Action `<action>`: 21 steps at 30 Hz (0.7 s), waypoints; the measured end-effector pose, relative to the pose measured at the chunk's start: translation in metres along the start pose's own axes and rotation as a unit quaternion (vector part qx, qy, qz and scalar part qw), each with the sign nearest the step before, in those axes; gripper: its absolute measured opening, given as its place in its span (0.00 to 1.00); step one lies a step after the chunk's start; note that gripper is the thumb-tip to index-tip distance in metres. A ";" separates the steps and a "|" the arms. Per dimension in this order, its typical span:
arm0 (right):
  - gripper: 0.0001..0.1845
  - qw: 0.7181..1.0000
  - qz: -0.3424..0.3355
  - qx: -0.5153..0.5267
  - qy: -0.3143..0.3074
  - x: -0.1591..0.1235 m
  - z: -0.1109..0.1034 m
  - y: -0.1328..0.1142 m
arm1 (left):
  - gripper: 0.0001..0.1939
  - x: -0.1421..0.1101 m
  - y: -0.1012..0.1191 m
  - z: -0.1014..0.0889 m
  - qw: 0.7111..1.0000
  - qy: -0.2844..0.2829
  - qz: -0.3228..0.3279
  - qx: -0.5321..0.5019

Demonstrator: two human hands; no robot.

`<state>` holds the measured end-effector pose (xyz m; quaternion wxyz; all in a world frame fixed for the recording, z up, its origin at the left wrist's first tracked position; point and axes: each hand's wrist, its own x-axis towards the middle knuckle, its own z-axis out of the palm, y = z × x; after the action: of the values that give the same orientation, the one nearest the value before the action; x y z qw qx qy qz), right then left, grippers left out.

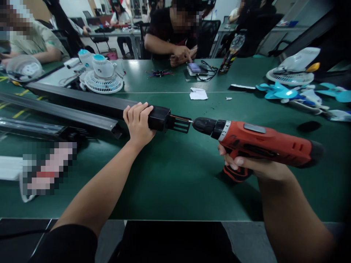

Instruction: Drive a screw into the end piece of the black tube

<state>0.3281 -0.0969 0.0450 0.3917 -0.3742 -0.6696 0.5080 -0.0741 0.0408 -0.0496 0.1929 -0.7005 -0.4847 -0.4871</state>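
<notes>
My left hand is wrapped over the right end of a long black square tube that lies across the table. From the tube's end juts a black slotted plate. My right hand grips a red and black cordless drill by its handle, with the fingers around the trigger area. The drill lies nearly level, its black chuck facing left. A thin bit or rod reaches from the chuck to the slotted plate; whether it goes into the tube is hard to make out.
More black tubes lie at the left. White fans stand farther back; blue fan blades and another fan lie at the right. White paper and a bottle are beyond the drill. A person sits opposite, hands at a small device.
</notes>
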 end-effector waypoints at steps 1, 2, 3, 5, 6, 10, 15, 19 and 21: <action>0.20 1.000 -0.002 0.000 0.000 0.000 0.000 0.000 | 0.28 0.000 0.000 0.000 1.000 -0.005 -0.004 -0.001; 0.20 1.000 -0.003 0.000 0.002 -0.001 0.000 0.001 | 0.28 0.001 0.001 -0.001 1.000 -0.008 -0.006 -0.003; 0.19 1.000 -0.005 0.001 0.005 -0.001 0.000 0.001 | 0.28 0.001 0.001 -0.001 1.000 -0.010 -0.007 -0.006; 0.19 1.000 -0.009 0.004 0.008 -0.001 -0.001 0.002 | 0.28 0.002 0.003 -0.003 1.000 -0.013 -0.013 -0.013; 0.19 1.000 -0.010 0.005 0.008 -0.001 -0.001 0.002 | 0.27 0.002 0.003 -0.003 1.000 -0.017 -0.018 -0.018; 0.19 1.000 -0.011 0.006 -0.001 0.000 -0.001 0.001 | 0.27 0.003 0.005 -0.004 0.999 -0.031 -0.035 -0.025; 0.17 1.000 -0.016 0.018 -0.011 0.001 0.000 0.001 | 0.27 0.002 0.003 -0.003 1.000 -0.015 -0.018 0.000; 0.17 0.999 -0.023 0.027 -0.011 0.000 -0.002 0.005 | 0.28 0.001 0.001 -0.002 1.000 -0.013 -0.011 -0.007; 0.18 0.999 -0.025 0.030 -0.011 0.000 -0.002 0.006 | 0.28 0.000 0.000 -0.002 1.000 -0.008 -0.005 -0.006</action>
<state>0.3309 -0.0948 0.0392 0.4081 -0.3404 -0.6672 0.5220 -0.0747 0.0394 -0.0487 0.1825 -0.7028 -0.4869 -0.4855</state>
